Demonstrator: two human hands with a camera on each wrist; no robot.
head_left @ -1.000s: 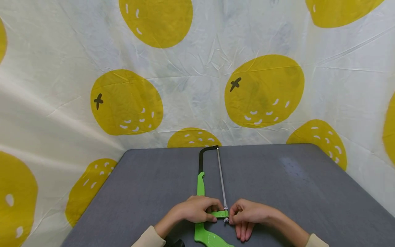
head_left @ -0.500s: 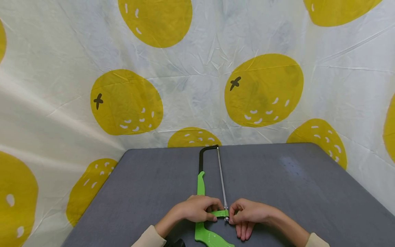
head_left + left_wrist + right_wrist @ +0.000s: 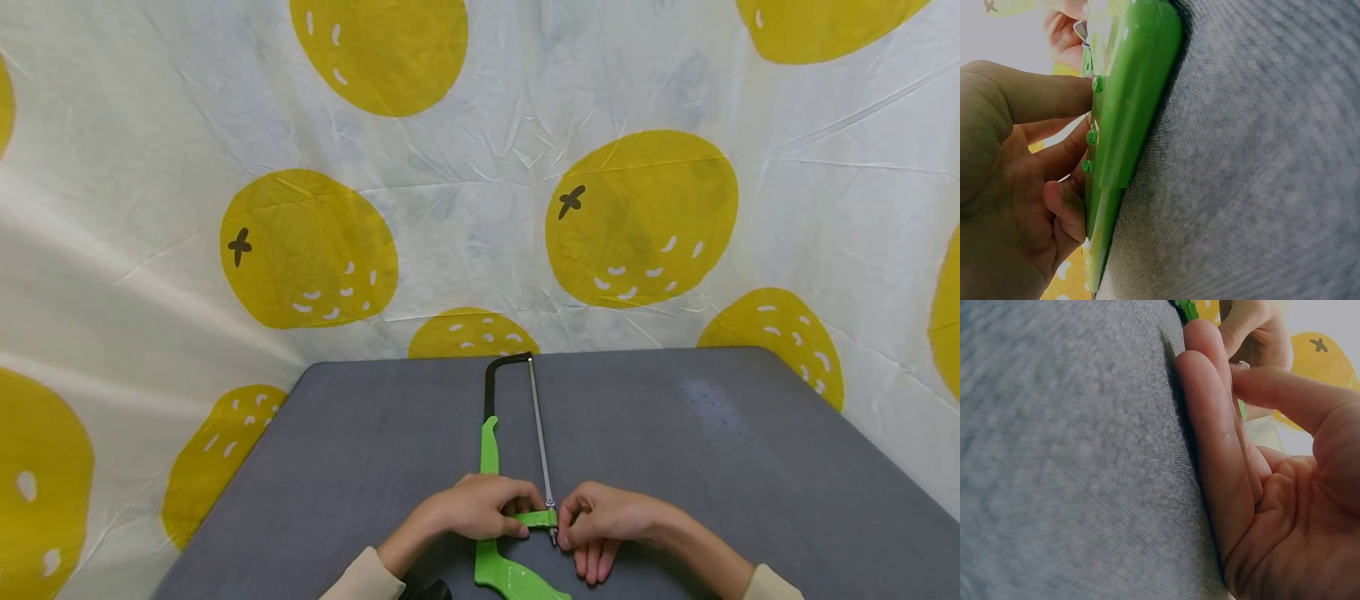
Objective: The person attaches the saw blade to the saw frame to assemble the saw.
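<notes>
A hacksaw (image 3: 489,450) with a green handle and a black front frame lies flat on the grey table, its silver blade (image 3: 540,433) running along the right side. My left hand (image 3: 480,508) holds its green body by the short crosspiece, thumb and fingers on either side. At the near end of the blade sits a metal wing nut (image 3: 553,537). Thumb and forefinger of my right hand (image 3: 611,515) pinch at that nut, while the other fingers rest on the cloth. In the left wrist view, the green handle (image 3: 1132,106) fills the middle.
Grey fabric covers the table (image 3: 675,450). Behind and beside it hangs a white curtain (image 3: 465,233) with large yellow fruit prints. Something black (image 3: 435,591) shows at the bottom edge by the left sleeve.
The wing nut has turned: its wings showed broad earlier and look narrow now. Both hands and the hacksaw stay in nearly the same place.
</notes>
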